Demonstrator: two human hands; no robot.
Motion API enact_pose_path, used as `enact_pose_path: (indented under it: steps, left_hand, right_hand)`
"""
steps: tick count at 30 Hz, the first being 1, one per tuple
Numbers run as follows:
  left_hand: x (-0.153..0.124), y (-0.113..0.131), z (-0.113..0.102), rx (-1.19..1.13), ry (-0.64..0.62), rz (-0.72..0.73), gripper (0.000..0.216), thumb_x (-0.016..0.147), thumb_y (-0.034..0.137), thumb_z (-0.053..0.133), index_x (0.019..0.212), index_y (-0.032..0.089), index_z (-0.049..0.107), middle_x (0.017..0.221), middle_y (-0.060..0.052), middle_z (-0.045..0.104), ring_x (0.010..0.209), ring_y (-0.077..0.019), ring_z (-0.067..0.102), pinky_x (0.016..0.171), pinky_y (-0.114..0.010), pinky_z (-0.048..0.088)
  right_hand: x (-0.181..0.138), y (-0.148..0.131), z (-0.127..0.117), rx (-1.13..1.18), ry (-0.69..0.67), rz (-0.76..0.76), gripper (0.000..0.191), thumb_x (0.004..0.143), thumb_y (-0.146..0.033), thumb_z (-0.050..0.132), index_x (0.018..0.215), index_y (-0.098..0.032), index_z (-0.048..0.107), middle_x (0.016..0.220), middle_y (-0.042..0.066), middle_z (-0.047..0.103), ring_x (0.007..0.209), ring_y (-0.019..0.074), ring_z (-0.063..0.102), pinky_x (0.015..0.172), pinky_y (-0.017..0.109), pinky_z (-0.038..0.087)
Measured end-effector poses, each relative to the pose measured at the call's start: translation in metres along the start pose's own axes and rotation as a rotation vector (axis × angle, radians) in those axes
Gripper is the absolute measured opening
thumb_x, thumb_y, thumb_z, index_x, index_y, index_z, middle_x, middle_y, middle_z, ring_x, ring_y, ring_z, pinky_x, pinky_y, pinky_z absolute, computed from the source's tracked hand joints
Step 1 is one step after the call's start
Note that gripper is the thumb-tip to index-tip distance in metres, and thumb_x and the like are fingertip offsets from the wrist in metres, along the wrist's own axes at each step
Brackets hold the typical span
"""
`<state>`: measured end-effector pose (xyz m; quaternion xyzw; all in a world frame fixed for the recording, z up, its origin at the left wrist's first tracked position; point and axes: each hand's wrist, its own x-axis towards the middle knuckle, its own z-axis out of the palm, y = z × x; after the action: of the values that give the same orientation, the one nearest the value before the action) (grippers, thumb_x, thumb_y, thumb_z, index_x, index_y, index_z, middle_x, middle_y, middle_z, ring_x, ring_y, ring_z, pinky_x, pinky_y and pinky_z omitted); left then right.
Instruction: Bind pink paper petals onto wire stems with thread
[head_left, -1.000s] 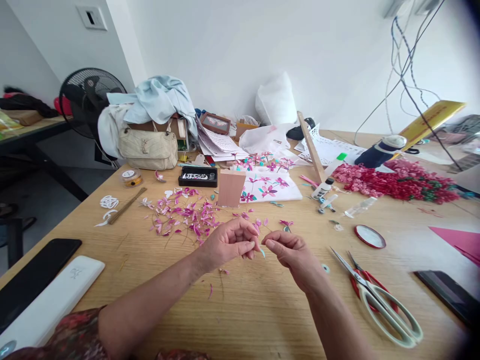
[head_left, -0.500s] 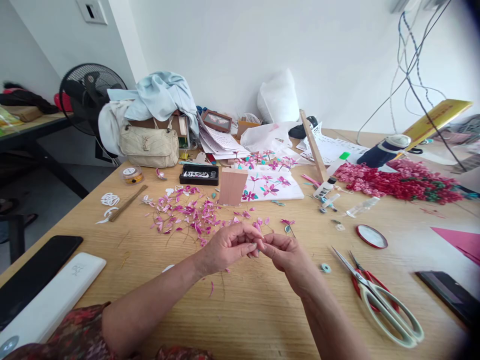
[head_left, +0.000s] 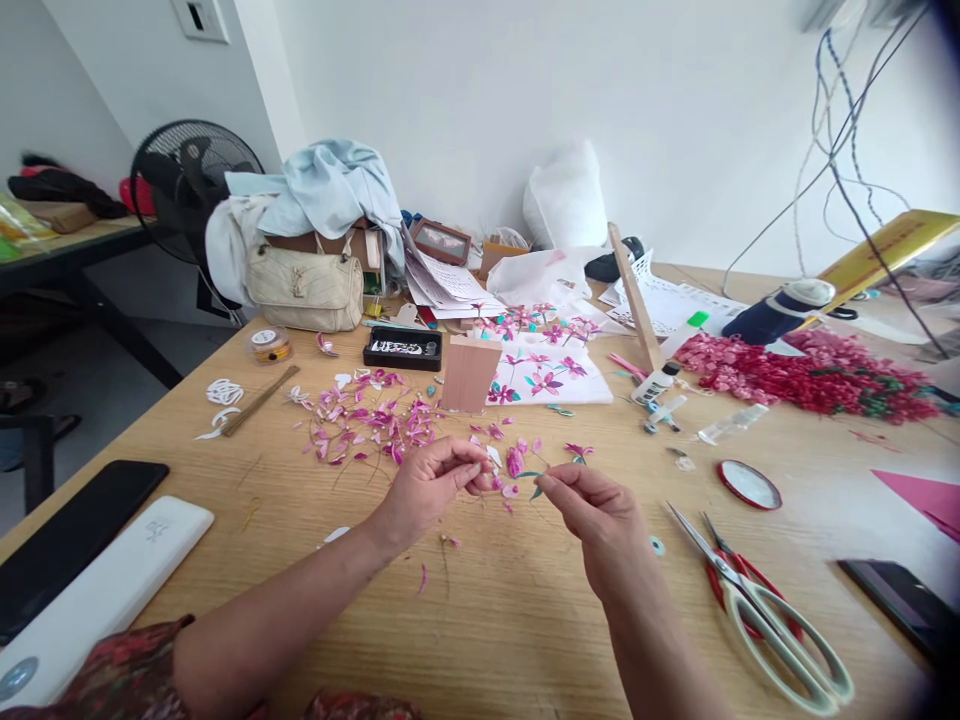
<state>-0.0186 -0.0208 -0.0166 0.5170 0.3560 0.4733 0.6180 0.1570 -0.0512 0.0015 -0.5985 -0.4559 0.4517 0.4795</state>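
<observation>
Both hands meet above the middle of a wooden worktop [head_left: 525, 620], fingertips close together. The left hand [head_left: 427, 487] is curled, thumb and forefinger pinched shut at one end of a small pink paper flower [head_left: 514, 462]. The right hand [head_left: 600, 515] is pinched the same way on the thin green stem [head_left: 534, 480] at the other end. What lies right under the left fingertips is too small to tell. The flower hangs between the two hands, just above the worktop.

This looks like the joining step, with the bloom being fixed to its stem. Any next move would call for a light, steady pinch, since the parts are tiny and look easy to bend.

Around the hands, from largest to smallest, there are:
- one black fan [head_left: 191, 190]
- one cream handbag [head_left: 306, 290]
- one long heap of red paper flowers [head_left: 817, 372]
- one white sheet [head_left: 547, 380] with pink flowers on it
- one flat white case [head_left: 112, 590]
- two dark phones, one at far left [head_left: 75, 540] and one at far right [head_left: 900, 600]
- one pair of scissors [head_left: 757, 600]
- one wooden block [head_left: 469, 373]
- one black box [head_left: 403, 349]
- one round red lid [head_left: 748, 485]
- one spool [head_left: 268, 345]
- loose pink petals [head_left: 367, 425], too many to count
</observation>
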Motion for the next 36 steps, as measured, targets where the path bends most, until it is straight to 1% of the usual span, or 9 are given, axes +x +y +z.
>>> enact_pose_path:
  steps: [2, 5, 7, 10, 15, 26, 30, 33, 36]
  left_hand:
    - [0.0, 0.003, -0.006, 0.166, 0.033, 0.061, 0.01, 0.074, 0.019, 0.057, 0.08, 0.015, 0.063, 0.074, -0.004, 0.064, 0.069, -0.014, 0.059, 0.067, -0.027, 0.047]
    - [-0.002, 0.014, -0.008, 0.493, 0.151, 0.389, 0.016, 0.076, 0.015, 0.053, 0.085, 0.018, 0.066, 0.095, -0.008, 0.063, 0.095, -0.0193, 0.055, 0.089, -0.035, 0.038]
    - [-0.002, 0.021, -0.003, 0.602, 0.071, 0.562, 0.022, 0.078, 0.014, 0.05, 0.093, 0.02, 0.065, 0.099, -0.008, 0.063, 0.1, -0.0199, 0.053, 0.093, -0.037, 0.035]
    - [0.001, 0.023, 0.007, 0.72, -0.12, 0.638, 0.022, 0.077, 0.019, 0.056, 0.098, 0.02, 0.064, 0.095, -0.009, 0.065, 0.096, -0.0215, 0.054, 0.089, -0.036, 0.038]
    - [0.009, 0.009, 0.014, 0.783, -0.046, 0.601, 0.017, 0.081, 0.024, 0.052, 0.084, 0.021, 0.068, 0.078, -0.007, 0.065, 0.078, -0.0191, 0.056, 0.076, -0.033, 0.042]
    - [0.007, 0.002, 0.013, 0.619, 0.014, 0.483, 0.016, 0.08, 0.023, 0.053, 0.08, 0.021, 0.069, 0.076, -0.007, 0.063, 0.075, -0.0173, 0.057, 0.07, -0.028, 0.043]
    - [0.009, -0.002, 0.013, 0.504, 0.052, 0.381, 0.012, 0.078, 0.02, 0.055, 0.076, 0.02, 0.067, 0.072, -0.004, 0.062, 0.071, -0.0153, 0.056, 0.066, -0.025, 0.042]
    - [0.01, -0.002, 0.013, 0.429, 0.071, 0.265, 0.01, 0.076, 0.019, 0.057, 0.072, 0.018, 0.066, 0.068, -0.002, 0.061, 0.067, -0.014, 0.056, 0.063, -0.023, 0.042]
    - [0.01, 0.0, 0.012, 0.415, 0.053, 0.218, 0.008, 0.073, 0.017, 0.058, 0.07, 0.018, 0.066, 0.069, -0.002, 0.062, 0.068, -0.0144, 0.056, 0.064, -0.024, 0.042]
  right_hand:
    - [-0.001, 0.0, 0.001, -0.014, 0.04, -0.006, 0.023, 0.064, -0.039, 0.066, 0.057, -0.018, 0.059, 0.043, -0.007, 0.026, 0.043, 0.0064, 0.016, 0.042, 0.024, 0.011]
    - [-0.001, 0.001, 0.002, -0.055, 0.055, -0.026, 0.023, 0.065, -0.039, 0.064, 0.057, -0.018, 0.059, 0.044, -0.007, 0.026, 0.044, 0.0071, 0.018, 0.043, 0.024, 0.012]
    - [-0.001, 0.0, 0.002, -0.091, 0.016, -0.037, 0.023, 0.066, -0.039, 0.063, 0.058, -0.018, 0.059, 0.043, -0.006, 0.026, 0.044, 0.0076, 0.019, 0.043, 0.025, 0.013]
    - [-0.001, -0.001, 0.004, -0.081, 0.011, -0.055, 0.022, 0.067, -0.037, 0.063, 0.057, -0.018, 0.058, 0.044, -0.006, 0.027, 0.044, 0.0077, 0.02, 0.043, 0.025, 0.013]
    - [-0.002, -0.004, 0.009, -0.042, 0.054, -0.046, 0.022, 0.065, -0.038, 0.063, 0.056, -0.018, 0.057, 0.042, -0.007, 0.025, 0.043, 0.0069, 0.017, 0.042, 0.025, 0.011]
    - [-0.003, -0.001, 0.016, 0.035, 0.088, -0.053, 0.02, 0.065, -0.035, 0.064, 0.058, -0.017, 0.058, 0.044, -0.007, 0.027, 0.043, 0.0064, 0.017, 0.042, 0.025, 0.009]
    - [-0.004, 0.002, 0.018, 0.026, 0.084, -0.061, 0.023, 0.066, -0.039, 0.064, 0.059, -0.017, 0.058, 0.043, -0.007, 0.026, 0.042, 0.0065, 0.016, 0.041, 0.025, 0.01]
    - [-0.003, 0.004, 0.017, -0.027, 0.042, -0.047, 0.027, 0.066, -0.043, 0.063, 0.063, -0.017, 0.058, 0.044, -0.007, 0.026, 0.042, 0.0066, 0.017, 0.042, 0.024, 0.011]
    - [-0.001, 0.005, 0.013, -0.195, 0.032, -0.084, 0.031, 0.067, -0.045, 0.061, 0.077, -0.016, 0.062, 0.045, -0.008, 0.023, 0.042, 0.0073, 0.02, 0.042, 0.023, 0.014]
